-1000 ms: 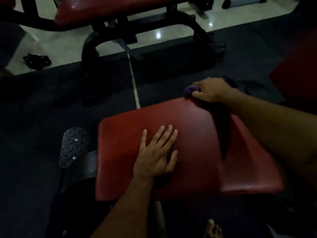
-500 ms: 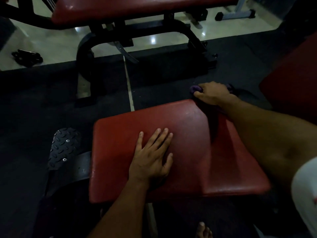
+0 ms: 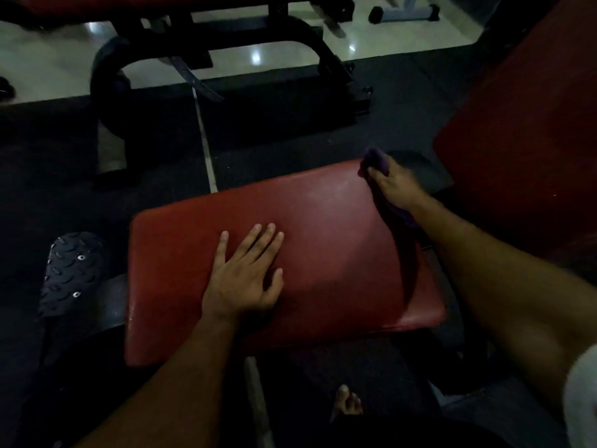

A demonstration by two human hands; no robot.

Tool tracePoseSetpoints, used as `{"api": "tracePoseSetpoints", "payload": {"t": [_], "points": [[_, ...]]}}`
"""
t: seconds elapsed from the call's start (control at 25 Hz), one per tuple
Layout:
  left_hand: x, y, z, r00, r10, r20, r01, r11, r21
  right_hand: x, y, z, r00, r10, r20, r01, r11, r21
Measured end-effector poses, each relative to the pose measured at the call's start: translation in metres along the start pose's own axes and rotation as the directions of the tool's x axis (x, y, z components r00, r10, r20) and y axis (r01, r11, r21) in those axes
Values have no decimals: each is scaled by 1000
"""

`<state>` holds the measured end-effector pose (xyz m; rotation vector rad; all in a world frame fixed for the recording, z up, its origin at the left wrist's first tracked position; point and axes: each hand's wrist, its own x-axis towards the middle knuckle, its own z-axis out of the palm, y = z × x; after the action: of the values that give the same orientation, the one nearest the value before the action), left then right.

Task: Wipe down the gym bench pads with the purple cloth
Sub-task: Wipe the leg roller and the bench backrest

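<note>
Hands number 2: the left hand (image 3: 242, 279) lies flat, fingers spread, on 1 red pad (image 3: 339, 253); the right hand (image 3: 392, 185) grips 1 purple cloth (image 3: 376, 158) at the pad's far right corner.

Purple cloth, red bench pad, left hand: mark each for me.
purple cloth (image 3: 374, 155), head view, bunched end above the fingers.
red bench pad (image 3: 339, 253), head view, bare top surface.
left hand (image 3: 244, 279), head view, back of the hand.

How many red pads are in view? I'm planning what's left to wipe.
3: the seat pad under both hands, a pad at the right edge, and a pad along the top edge, mostly cut off. Others may be out of frame.
</note>
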<state>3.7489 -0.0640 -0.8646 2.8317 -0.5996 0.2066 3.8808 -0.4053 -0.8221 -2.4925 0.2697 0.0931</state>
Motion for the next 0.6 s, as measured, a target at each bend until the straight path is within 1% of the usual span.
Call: {"api": "tracePoseSetpoints", "payload": {"t": [0.12, 0.2, 0.32, 0.36, 0.4, 0.48, 0.6], "points": [[-1, 1, -5, 999, -2, 42, 2, 1000, 0, -56, 8, -7, 995, -96, 12, 96, 985, -141], [-2, 2, -7, 999, 2, 42, -2, 1000, -5, -112, 33, -3, 992, -125, 27, 128, 967, -222], [-2, 4, -8, 1000, -4, 21, 5, 1000, -11, -191, 75, 5, 1000, 9, 12, -6, 971, -238], [-2, 5, -8, 1000, -5, 17, 5, 1000, -8, -211, 84, 9, 1000, 29, 0, -28, 965, -262], [-2, 5, -8, 1000, -3, 15, 3, 1000, -4, -225, 85, 13, 999, 34, -42, -45, 954, -298], [-2, 3, -6, 1000, 0, 14, 0, 1000, -1, -227, 78, 22, 992, 45, -120, -86, 927, -366], [-3, 2, -5, 1000, 2, 18, -2, 1000, 2, -170, 48, 25, 981, 19, -194, -98, 909, -405]]}}
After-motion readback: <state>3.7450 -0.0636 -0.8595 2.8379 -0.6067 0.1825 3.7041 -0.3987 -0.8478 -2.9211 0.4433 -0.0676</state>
